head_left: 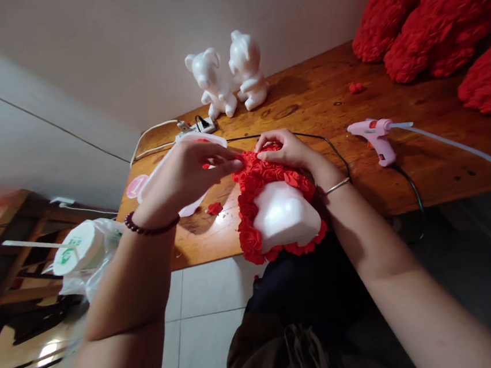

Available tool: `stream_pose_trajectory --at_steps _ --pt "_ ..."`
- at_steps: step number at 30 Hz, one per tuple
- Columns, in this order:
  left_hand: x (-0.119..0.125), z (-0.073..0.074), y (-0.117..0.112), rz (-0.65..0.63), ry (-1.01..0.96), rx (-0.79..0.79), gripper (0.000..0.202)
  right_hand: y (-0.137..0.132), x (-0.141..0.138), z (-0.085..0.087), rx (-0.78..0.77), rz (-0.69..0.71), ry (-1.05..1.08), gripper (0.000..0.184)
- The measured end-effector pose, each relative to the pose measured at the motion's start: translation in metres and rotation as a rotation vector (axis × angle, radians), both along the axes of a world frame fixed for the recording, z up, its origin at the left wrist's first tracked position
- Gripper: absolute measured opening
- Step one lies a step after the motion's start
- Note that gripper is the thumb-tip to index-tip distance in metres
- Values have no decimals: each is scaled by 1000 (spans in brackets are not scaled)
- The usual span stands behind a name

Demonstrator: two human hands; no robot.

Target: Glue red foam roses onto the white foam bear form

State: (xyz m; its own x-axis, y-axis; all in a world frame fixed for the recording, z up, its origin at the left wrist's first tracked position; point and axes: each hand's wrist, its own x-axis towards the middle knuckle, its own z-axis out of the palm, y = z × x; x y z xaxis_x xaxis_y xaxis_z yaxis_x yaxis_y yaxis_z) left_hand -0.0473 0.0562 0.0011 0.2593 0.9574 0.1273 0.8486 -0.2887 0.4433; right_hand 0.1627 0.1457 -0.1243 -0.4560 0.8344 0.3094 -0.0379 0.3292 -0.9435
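Wooden surface (315,99) stands against a pale wall (106,52); left hand (187,172) and right hand (286,148), fingers bent, touch red flowers (250,232) on a white form (285,212); whether gripping, I cannot tell.

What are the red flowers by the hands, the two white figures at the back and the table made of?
Red flowers: probably thin foam or fabric, matte, with curly petals.
White figures: maybe foam or plastic, smooth, with soft shine.
Table: seemingly varnished wood, glossy, with grain and dark knots.
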Motion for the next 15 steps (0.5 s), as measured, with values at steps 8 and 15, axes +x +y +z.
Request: stream_pose_trajectory --at_steps 8,15 --pt "48 4 -16 -152 129 21 7 -2 -3 1 -27 21 28 21" --pt "52 4 -13 -196 222 26 14 -1 -3 1 -13 26 40 24"
